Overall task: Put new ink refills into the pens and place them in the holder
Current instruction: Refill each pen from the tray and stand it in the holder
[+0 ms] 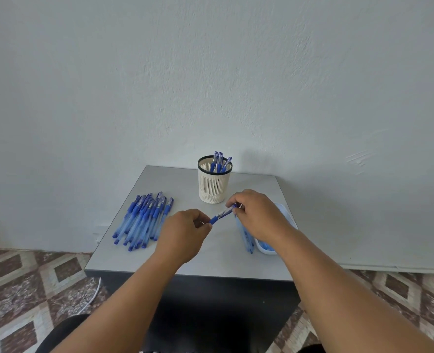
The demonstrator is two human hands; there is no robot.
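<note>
we hold one slim blue-and-clear plastic pen (223, 214) between us, above the middle of the grey square table (210, 261), just in front of the cream slotted plastic holder with a black rim (214, 184). our left hand (185, 233) pinches its blue grip end with curled fingertips; our right hand (256, 212) curls round the far end, fingers closed on the barrel. a thin pale tip shows past the right fingers, but we cannot tell whether it is a refill.

we judge the pen light, stiff and fairly smooth, its clear barrel likely to slip if we twist it with dry fingers, so the ribbed blue grip and the barrel's far end are the sensible places to hold. a refill would be thin and easy to bend, so we would push it straight along the barrel rather than at an angle.

counting: one pen in hand, three blue-capped pens (219, 161) standing in the holder, and a loose heap of blue pens (142, 220) on the table's left, over a dozen, too overlapped to count exactly. to the right sits one pale blue plastic tray (266, 248), partly hidden by our right arm, with a few clear tubes (247, 240) lying just beside it; their number we cannot tell.
</note>
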